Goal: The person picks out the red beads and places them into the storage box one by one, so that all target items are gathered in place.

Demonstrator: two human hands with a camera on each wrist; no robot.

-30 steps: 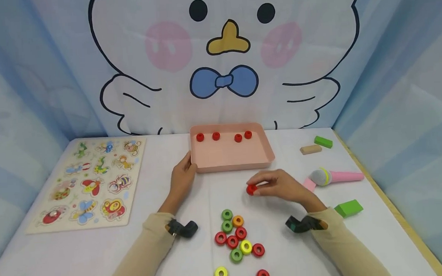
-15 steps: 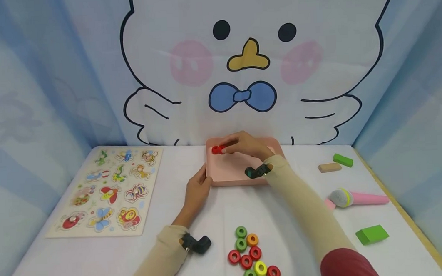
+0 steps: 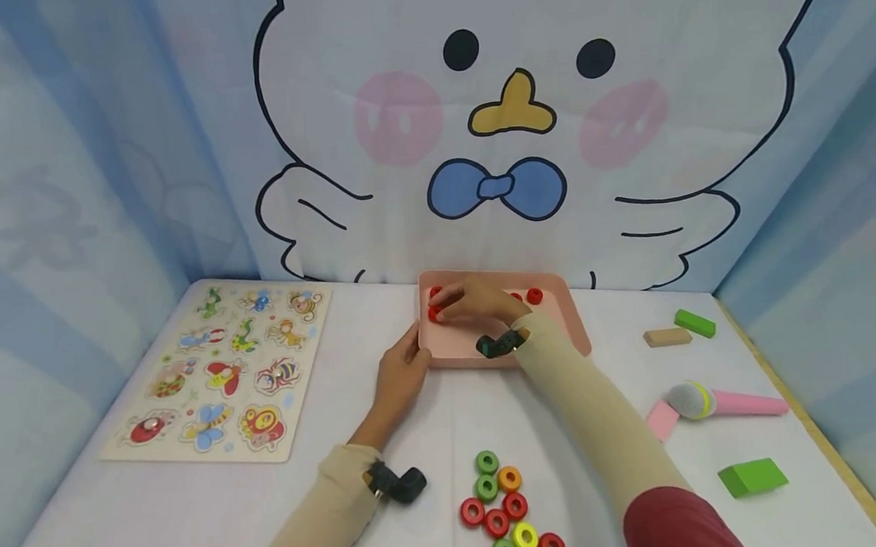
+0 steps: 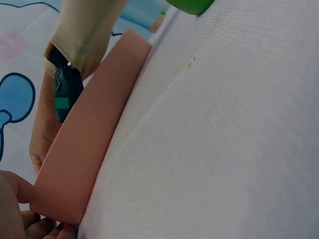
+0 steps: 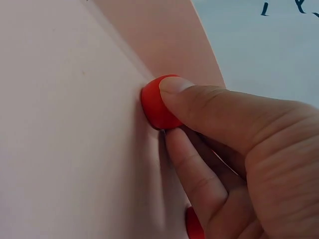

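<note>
From the head camera, the right hand [image 3: 477, 303] reached into the pink tray [image 3: 560, 341] at the back of the white table [image 3: 124, 521], its fingers curled round a red ring [image 3: 434, 313] that sat low at the tray's left end, close to the left wall. More red rings lay along the tray's far wall, one [image 3: 534, 296] plainly visible to the right of the hand. The left hand [image 3: 400, 375] rested against the tray's near left corner, fingers relaxed and fairly straight along the outer wall, gripping nothing. Nearer the person lay a cluster of rings [image 3: 506, 509] in red, green, orange and yellow. An animal puzzle board [image 3: 227, 367] lay well off to the left; to the right were a toy microphone [image 3: 712, 401], a large green block [image 3: 752, 477], a small green block [image 3: 696, 323] and a tan block [image 3: 668, 337]. In the left wrist view, the tray's outer wall [image 4: 84, 149] ran across the table cloth, with the left hand's fingers [image 4: 20, 219] touching its near corner at the lower left; the other arm's sleeve and wrist camera hung above the tray. In the right wrist view, the thumb [image 5: 209, 107] and a finger below it pinched the red ring [image 5: 155, 107], which touched the tray floor right at the foot of the wall; another bit of red [image 5: 194, 224] peeked out under the hand.
</note>
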